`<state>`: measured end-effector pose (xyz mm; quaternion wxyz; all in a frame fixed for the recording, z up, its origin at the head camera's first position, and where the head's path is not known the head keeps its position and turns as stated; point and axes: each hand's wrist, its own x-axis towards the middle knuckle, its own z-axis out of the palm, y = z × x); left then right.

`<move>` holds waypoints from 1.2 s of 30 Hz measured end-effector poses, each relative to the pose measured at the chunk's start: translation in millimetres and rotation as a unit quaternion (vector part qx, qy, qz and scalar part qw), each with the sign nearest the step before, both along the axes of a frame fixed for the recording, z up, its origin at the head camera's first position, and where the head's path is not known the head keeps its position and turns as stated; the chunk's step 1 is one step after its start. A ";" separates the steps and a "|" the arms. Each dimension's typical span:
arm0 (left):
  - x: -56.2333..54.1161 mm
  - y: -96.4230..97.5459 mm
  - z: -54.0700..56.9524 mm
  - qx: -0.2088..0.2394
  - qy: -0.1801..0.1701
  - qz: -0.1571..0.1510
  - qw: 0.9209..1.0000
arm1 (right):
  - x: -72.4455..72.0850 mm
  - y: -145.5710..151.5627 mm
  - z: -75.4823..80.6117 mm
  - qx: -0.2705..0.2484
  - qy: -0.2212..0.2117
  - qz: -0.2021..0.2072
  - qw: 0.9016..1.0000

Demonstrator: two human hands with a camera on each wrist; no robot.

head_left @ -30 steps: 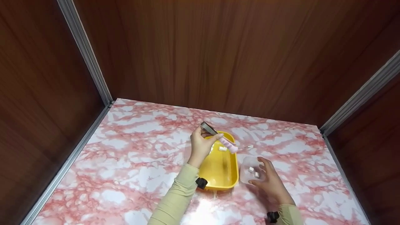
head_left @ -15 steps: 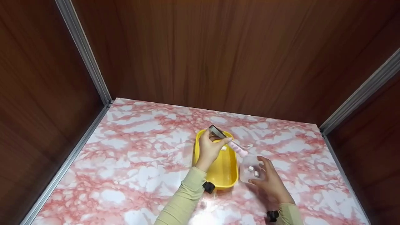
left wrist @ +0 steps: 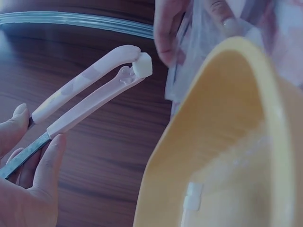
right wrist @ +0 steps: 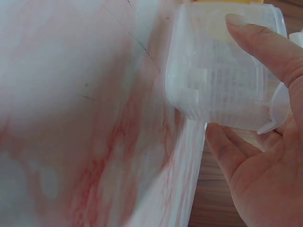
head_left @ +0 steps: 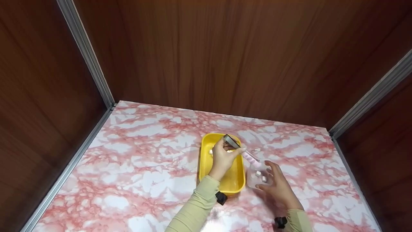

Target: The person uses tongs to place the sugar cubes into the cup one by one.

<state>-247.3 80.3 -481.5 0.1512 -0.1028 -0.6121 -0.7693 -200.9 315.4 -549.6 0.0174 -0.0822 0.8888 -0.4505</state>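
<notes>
My left hand point(head_left: 223, 160) pinches a pair of metal tongs with pink tips point(head_left: 248, 157) over the right side of the yellow basin point(head_left: 202, 169). In the left wrist view, a white cube point(left wrist: 143, 65) sits at the ends of the tongs. To the right of the basin, my right hand point(head_left: 280, 188) holds a clear plastic container point(head_left: 252, 182), thumb on one side and fingers on the other. Inside that container lie white cubes point(head_left: 258, 173). More white cubes point(head_left: 211, 151) rest in the basin, partly hidden by my left hand.
The table point(head_left: 141, 180) has a pink and white marbled top. Dark brown wood-look panels point(head_left: 206, 64) stand at the back and sides, joined by metal corner strips point(head_left: 87, 51). The basin and the clear container stand close together.
My left hand has moved right and toward me with the tongs, bringing their pink tips to the clear container's far edge. The right hand and the container have stayed in place.
</notes>
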 end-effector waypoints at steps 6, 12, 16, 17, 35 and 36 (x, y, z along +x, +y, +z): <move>2.0 7.6 -10.2 0.007 -0.025 -0.014 1.000 | -0.4 -1.1 0.0 0.013 -0.001 -0.006 1.000; 2.7 14.3 -15.8 0.009 -0.030 -0.014 0.999 | -0.4 -1.5 -0.3 0.010 -0.004 -0.007 1.000; 3.8 17.8 -18.8 0.005 -0.034 -0.012 0.999 | 0.3 -1.4 0.1 -0.005 -0.005 -0.007 1.000; 4.3 18.5 -19.5 0.007 -0.035 -0.012 0.999 | 0.3 -1.4 0.2 -0.007 -0.006 -0.007 1.000; 9.1 24.9 -27.2 -0.002 -0.056 -0.004 0.998 | -0.7 -1.6 0.5 0.010 -0.016 -0.013 1.000; 8.7 25.2 -27.7 -0.003 -0.055 -0.003 0.998 | -0.8 -1.6 0.7 0.011 -0.014 -0.013 1.000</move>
